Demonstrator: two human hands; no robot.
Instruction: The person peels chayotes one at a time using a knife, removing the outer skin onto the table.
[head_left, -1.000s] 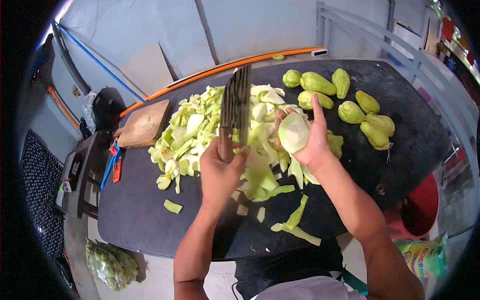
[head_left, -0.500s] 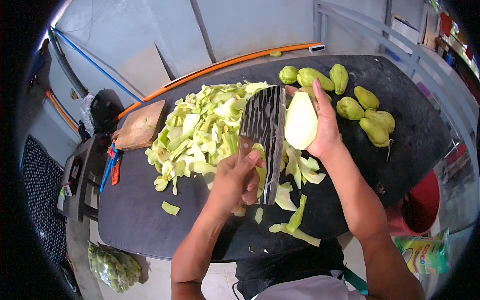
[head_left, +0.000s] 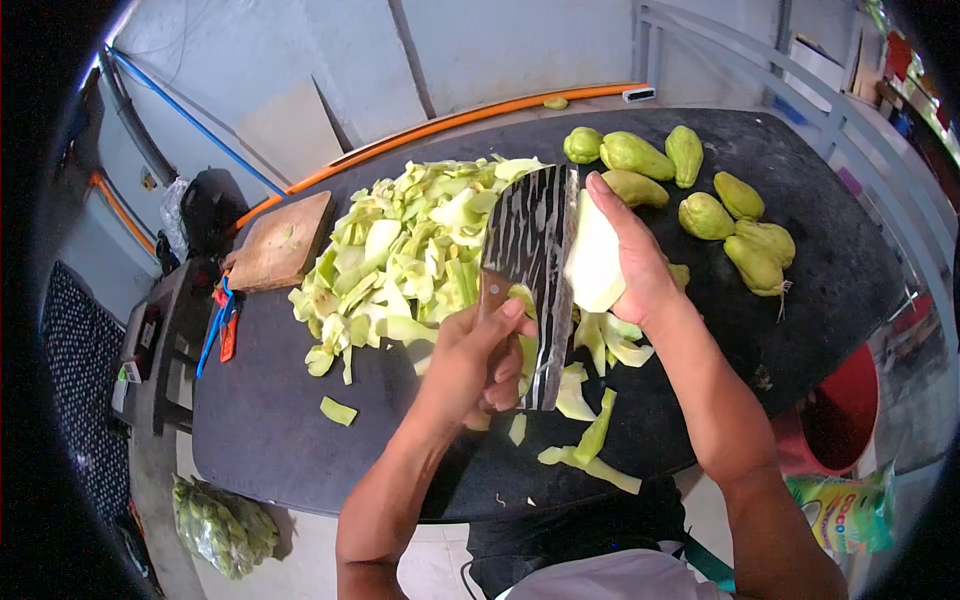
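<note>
My left hand is closed round the wooden handle of a broad cleaver, whose dark, streaky blade points up and away from me. Beside the blade, my right hand grips a pale peeled chayote, with one digit laid along its upper side. Whether the edge touches the chayote I cannot tell. A large heap of green peelings spreads behind and left of the cleaver. More long peel strips lie beneath and in front of the two hands.
Several whole chayotes sit at the table's back right. A wooden board lies at the left edge of the black table. On the floor are a red bin and a bag of greens. Orange pipe runs behind.
My right hand has turned the peeled chayote, and its digit now covers more of the upper side. The cleaver stays almost where it was in my left hand.
</note>
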